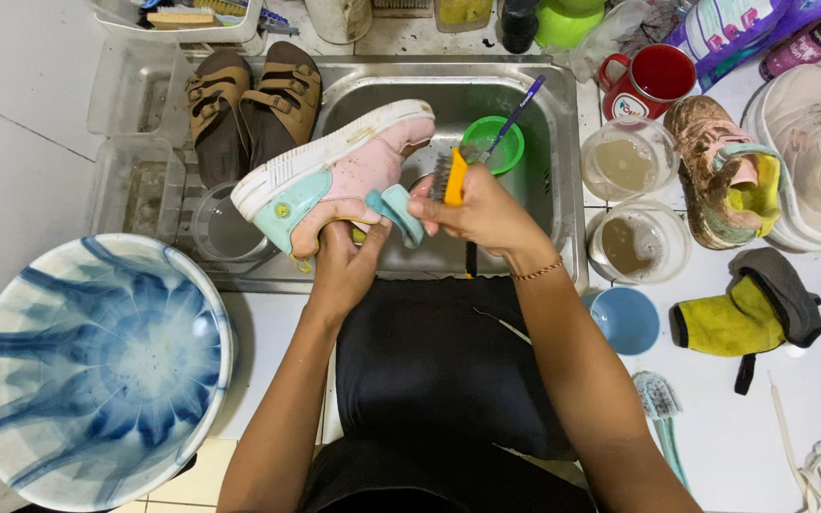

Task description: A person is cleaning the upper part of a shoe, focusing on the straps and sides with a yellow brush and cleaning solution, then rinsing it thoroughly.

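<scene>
Over a steel sink [553,142] I hold a pink and mint shoe with a white sole [334,166]. My left hand [344,261] grips it from below near the heel and its teal strap. My right hand [482,214] is closed on a yellow-handled scrubbing brush [448,176], whose bristles sit against the shoe's pink side. A green cup [496,142] with a purple toothbrush [520,109] stands in the sink behind the brush.
Brown sandals [249,104] lie left of the sink. A large blue-and-white basin [97,366] is at lower left. Right of the sink are two tubs of murky water [629,161], a dirty shoe [724,176], a red mug [653,81], a blue bowl [624,318] and a yellow insole [729,323].
</scene>
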